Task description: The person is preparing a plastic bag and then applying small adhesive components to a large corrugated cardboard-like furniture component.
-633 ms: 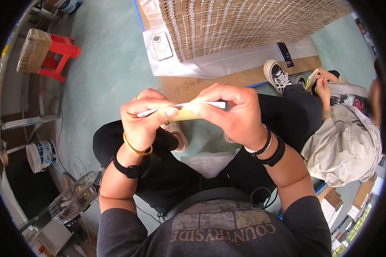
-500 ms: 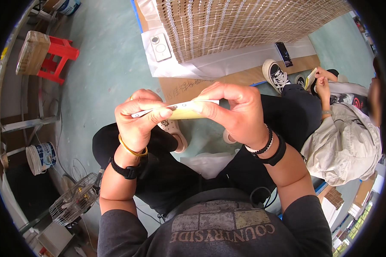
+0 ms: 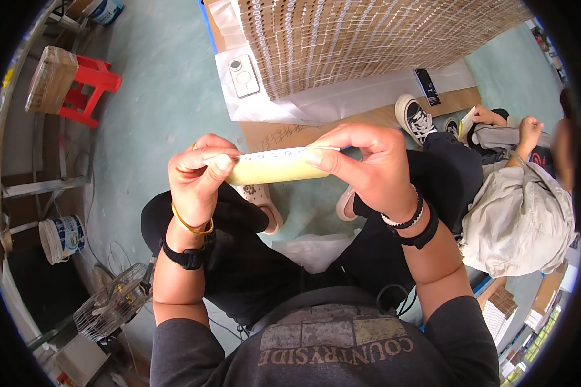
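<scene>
Stretched level between my two hands is a yellow paper strip [image 3: 277,172] with a white upper edge marked by a row of small circles. My left hand [image 3: 200,171] pinches its left end between thumb and fingers. At the other end, my right hand [image 3: 368,161] grips it the same way, thumb along the white edge. The fingers cover both ends of the strip. It is held in the air above my lap, with my shoes [image 3: 261,203] below.
Ahead stands a large stack of brown perforated cardboard [image 3: 361,39] on white sheeting, with a white phone [image 3: 243,76] and a dark phone [image 3: 427,87] beside it. A person [image 3: 516,206] sits close at right, holding a yellow strip. Left are a red stool [image 3: 90,84] and a fan [image 3: 113,300].
The strip has tilted so more of its yellow face and the circles show. My hands have moved slightly apart. One of the neighbour's hands has lifted away from their strip.
</scene>
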`<action>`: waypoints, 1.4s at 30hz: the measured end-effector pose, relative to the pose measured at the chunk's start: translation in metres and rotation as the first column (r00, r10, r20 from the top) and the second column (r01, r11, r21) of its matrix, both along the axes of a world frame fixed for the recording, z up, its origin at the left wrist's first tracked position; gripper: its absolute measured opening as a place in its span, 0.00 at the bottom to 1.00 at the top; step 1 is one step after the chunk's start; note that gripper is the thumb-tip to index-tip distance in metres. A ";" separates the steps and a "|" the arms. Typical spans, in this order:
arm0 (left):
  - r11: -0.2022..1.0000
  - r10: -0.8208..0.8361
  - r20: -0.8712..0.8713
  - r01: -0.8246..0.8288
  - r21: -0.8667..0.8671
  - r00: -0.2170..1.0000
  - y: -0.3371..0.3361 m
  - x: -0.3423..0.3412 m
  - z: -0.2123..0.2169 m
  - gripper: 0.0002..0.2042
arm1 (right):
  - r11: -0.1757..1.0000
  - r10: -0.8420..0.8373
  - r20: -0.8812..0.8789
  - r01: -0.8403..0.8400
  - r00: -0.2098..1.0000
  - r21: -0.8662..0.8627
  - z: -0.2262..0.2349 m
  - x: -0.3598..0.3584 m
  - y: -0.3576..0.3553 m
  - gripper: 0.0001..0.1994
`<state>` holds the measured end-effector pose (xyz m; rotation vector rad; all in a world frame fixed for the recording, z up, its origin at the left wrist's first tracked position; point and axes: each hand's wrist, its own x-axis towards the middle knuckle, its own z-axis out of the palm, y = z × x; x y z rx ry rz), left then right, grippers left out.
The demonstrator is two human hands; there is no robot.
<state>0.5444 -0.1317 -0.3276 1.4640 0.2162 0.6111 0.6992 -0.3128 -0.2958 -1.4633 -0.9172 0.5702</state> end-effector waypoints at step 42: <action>0.976 0.070 -0.327 -0.133 -0.174 0.943 -0.003 0.031 -0.032 0.07 | 0.932 -0.284 0.698 0.018 0.657 0.363 0.079 -0.015 -0.053 0.04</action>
